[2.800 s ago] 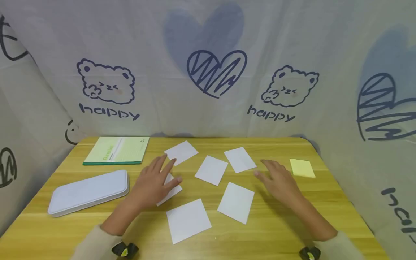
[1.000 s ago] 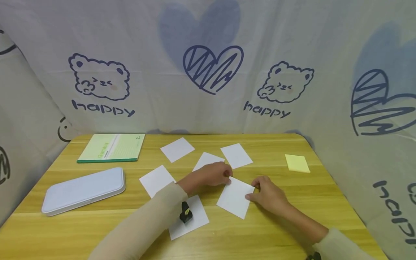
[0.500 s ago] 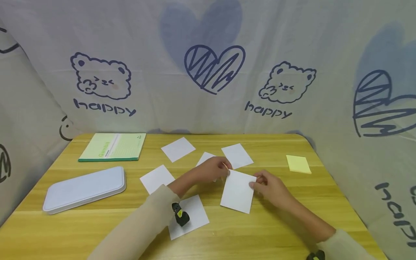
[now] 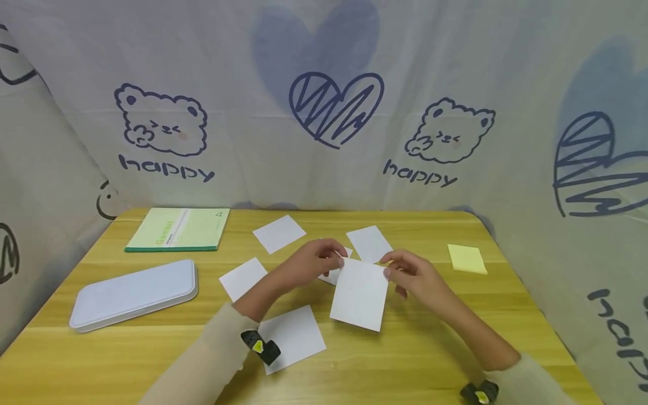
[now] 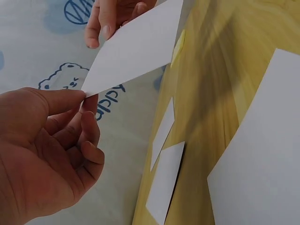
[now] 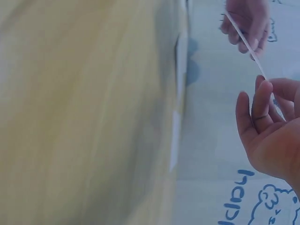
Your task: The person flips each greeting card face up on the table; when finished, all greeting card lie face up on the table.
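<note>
A white paper card [image 4: 358,297] is held up off the wooden table, its lower end tilted toward me. My left hand [image 4: 315,263] pinches its top left corner between thumb and finger. At the top right corner, thumb and fingers of my right hand [image 4: 416,277] pinch it too. In the left wrist view the left thumb presses the corner of the card [image 5: 140,49], clear of the tabletop. Seen from the right wrist, the card is nearly edge-on between both hands. Behind the left hand another white card [image 4: 330,277] is partly hidden.
More white cards lie around: one at the back [image 4: 279,234], one back right [image 4: 369,243], one at left [image 4: 243,278], and one in front [image 4: 298,337], under the left sleeve's view. A green notebook [image 4: 177,229], a pale case [image 4: 134,295] and yellow sticky notes [image 4: 467,259] flank them.
Both hands came from apart to the front right card, took its two upper corners, lifted it off the table and moved it slightly back and left.
</note>
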A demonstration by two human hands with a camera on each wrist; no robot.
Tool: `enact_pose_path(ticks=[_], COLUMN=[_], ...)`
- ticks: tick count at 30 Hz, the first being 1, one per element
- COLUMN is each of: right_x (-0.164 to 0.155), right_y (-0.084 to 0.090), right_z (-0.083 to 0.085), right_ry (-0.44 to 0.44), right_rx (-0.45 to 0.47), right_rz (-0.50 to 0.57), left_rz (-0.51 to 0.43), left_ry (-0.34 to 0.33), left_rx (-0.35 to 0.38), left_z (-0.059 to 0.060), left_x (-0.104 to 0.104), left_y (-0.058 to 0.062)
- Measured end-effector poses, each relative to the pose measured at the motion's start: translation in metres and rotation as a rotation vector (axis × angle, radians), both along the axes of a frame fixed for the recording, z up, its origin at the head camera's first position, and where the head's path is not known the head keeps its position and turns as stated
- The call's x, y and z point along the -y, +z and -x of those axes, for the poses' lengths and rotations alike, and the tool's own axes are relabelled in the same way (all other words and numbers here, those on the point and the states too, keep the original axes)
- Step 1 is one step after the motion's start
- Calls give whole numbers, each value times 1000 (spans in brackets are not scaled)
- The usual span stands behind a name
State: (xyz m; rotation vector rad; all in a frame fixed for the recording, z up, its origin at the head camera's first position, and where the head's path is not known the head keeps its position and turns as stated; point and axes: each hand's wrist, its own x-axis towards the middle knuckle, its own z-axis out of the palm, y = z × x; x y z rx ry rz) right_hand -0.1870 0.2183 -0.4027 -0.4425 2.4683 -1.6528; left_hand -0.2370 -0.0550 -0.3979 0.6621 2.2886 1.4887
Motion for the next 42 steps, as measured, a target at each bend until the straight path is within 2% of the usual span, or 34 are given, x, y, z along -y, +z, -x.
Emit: enact_pose_path(ticks=[11, 19, 23, 26, 33, 42], right_x=[13, 19, 19, 19, 15, 10], right_y=[6, 8, 9, 10, 7, 6], right_z=[-2, -3, -4, -4, 1, 8], right_ry=[171, 185, 125, 47, -138, -217], right_rx=[27, -15, -39, -55, -10, 26], right_rz=[1, 16, 19, 25, 28, 52], left_rz=[-21, 0, 28, 48, -40, -86], left_ry=[15, 0, -13, 2, 1, 61], left_rx=[-26, -30, -97, -142, -50, -15], left_z=[-5, -2, -2, -3, -4, -8], left_x=[26, 29, 27, 28, 31, 31], left_y=[3, 2, -1, 0, 4, 9])
